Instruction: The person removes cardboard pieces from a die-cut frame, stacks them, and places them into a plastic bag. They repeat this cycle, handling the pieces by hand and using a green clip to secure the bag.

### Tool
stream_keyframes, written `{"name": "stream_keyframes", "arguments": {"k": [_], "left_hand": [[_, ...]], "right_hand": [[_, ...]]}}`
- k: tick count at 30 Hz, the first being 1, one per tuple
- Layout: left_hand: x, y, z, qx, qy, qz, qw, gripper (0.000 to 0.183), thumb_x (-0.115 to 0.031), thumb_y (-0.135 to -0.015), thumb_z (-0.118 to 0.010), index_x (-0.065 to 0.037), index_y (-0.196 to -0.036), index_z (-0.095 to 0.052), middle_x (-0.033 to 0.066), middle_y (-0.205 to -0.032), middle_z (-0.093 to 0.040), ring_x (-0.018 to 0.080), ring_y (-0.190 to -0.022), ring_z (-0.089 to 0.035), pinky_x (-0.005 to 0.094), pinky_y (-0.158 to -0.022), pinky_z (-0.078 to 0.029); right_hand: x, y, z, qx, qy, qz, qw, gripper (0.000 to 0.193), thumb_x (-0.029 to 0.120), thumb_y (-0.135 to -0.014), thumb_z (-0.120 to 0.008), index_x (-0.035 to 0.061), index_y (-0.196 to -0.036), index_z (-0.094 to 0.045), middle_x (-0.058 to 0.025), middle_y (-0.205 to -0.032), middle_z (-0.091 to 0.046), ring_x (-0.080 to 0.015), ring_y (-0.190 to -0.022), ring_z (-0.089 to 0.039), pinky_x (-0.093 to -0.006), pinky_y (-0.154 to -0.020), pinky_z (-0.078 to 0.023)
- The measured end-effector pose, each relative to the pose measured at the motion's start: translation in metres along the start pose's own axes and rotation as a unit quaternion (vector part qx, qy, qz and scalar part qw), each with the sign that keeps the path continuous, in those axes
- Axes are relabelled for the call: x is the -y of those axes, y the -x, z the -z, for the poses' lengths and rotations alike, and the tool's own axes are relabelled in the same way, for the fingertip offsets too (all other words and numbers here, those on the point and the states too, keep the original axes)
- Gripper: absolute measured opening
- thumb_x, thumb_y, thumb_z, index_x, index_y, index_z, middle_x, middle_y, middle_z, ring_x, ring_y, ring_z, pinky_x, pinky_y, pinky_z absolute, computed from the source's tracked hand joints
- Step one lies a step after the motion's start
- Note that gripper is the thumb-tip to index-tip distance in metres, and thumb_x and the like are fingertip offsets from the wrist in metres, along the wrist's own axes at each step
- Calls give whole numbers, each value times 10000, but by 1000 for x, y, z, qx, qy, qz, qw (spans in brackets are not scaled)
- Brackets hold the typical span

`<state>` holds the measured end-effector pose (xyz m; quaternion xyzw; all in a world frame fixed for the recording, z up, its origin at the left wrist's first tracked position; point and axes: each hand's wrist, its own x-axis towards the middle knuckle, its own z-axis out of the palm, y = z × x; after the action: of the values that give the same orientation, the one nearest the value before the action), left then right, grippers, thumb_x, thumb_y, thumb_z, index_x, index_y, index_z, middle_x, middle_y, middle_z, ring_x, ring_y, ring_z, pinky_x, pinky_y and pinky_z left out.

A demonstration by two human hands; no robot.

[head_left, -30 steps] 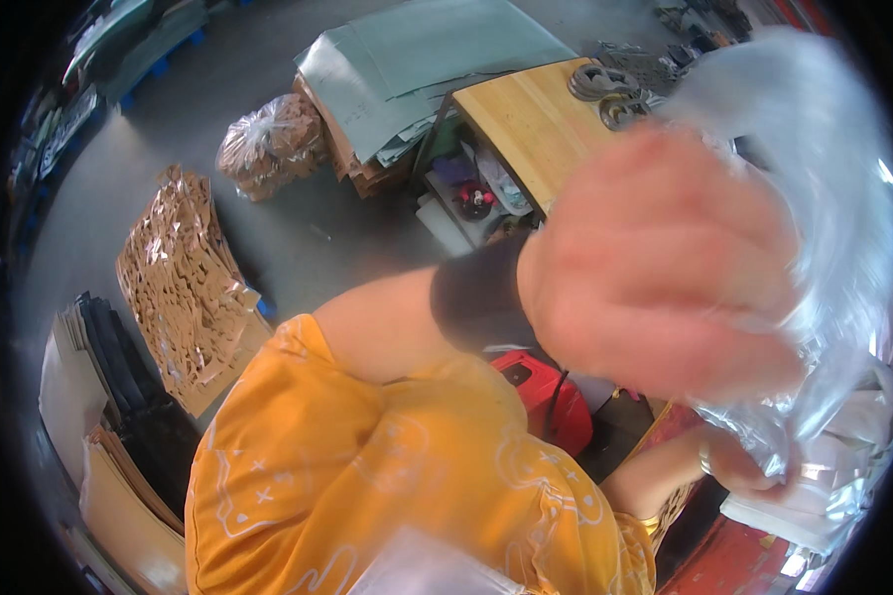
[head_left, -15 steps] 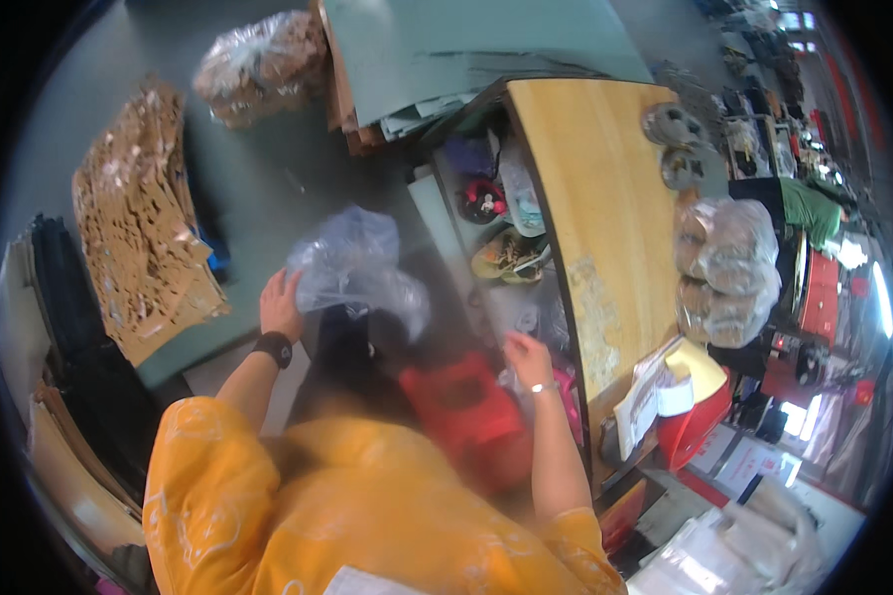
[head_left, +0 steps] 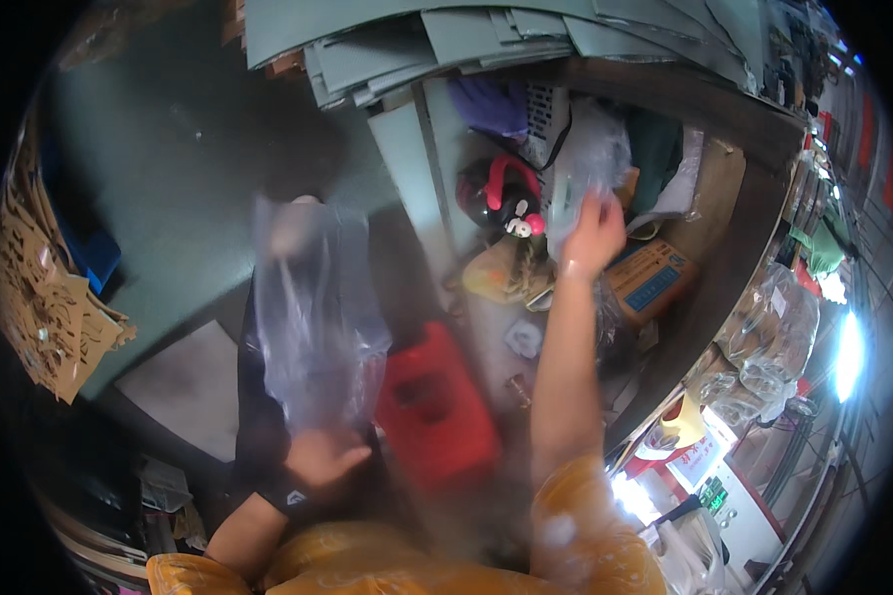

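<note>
My left hand (head_left: 319,461), with a dark wristband, is closed on the lower end of a clear plastic bag (head_left: 313,317) that stands up blurred in front of me. My right hand (head_left: 592,233) is stretched forward into the cluttered space under a wooden table (head_left: 739,213). Its fingers are on a crumpled clear plastic sheet (head_left: 590,149), and blur hides whether they grip it. A red and black plush toy (head_left: 501,193) lies just left of that hand. An orange box (head_left: 650,280) lies just right of it. A red container (head_left: 437,407) sits between my forearms.
Grey boards (head_left: 466,40) are stacked across the top. Cut brown cardboard pieces (head_left: 40,288) lie on the floor at the left. Clear bags of small parts (head_left: 764,337) rest on the tabletop at the right. A purple cloth (head_left: 491,104) lies among the clutter.
My right hand has reached forward from beside the red container to the plastic under the table. The clear bag has swung from in front of my face down to my left.
</note>
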<state>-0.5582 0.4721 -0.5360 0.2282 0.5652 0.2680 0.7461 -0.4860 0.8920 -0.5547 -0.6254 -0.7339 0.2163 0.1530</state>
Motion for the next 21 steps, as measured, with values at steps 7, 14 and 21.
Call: {"name": "stream_keyframes", "arguments": {"k": [7, 14, 21], "left_hand": [[-77, -41, 57, -27, 328, -125, 936, 667, -402, -779, -662, 12, -1255, -445, 86, -1153, -521, 160, -1051, -485, 315, -910, -382], [-92, -11, 49, -102, 271, -80, 954, 352, -87, -824, -615, 8, -1150, -524, 78, -1069, -586, 165, -994, -530, 323, -873, -418], [-113, 61, 22, -123, 122, -161, 972, 198, -130, -856, -581, 8, -995, -613, 13, -791, -589, 87, -749, -513, 258, -703, -444]], "right_hand": [[103, 241, 51, 522, -198, 96, 824, 162, 94, -753, -638, 97, -913, -613, -82, -898, -584, -243, -726, -598, -310, -625, -495], [118, 191, 93, 312, -328, -225, 863, 544, 137, -714, -716, 42, -1203, -498, -92, -969, -609, -136, -891, -576, -281, -752, -466], [106, 233, 118, 236, -168, -104, 951, 463, 176, -768, -682, -14, -1153, -507, -49, -805, -634, -148, -714, -594, -305, -663, -485]]}}
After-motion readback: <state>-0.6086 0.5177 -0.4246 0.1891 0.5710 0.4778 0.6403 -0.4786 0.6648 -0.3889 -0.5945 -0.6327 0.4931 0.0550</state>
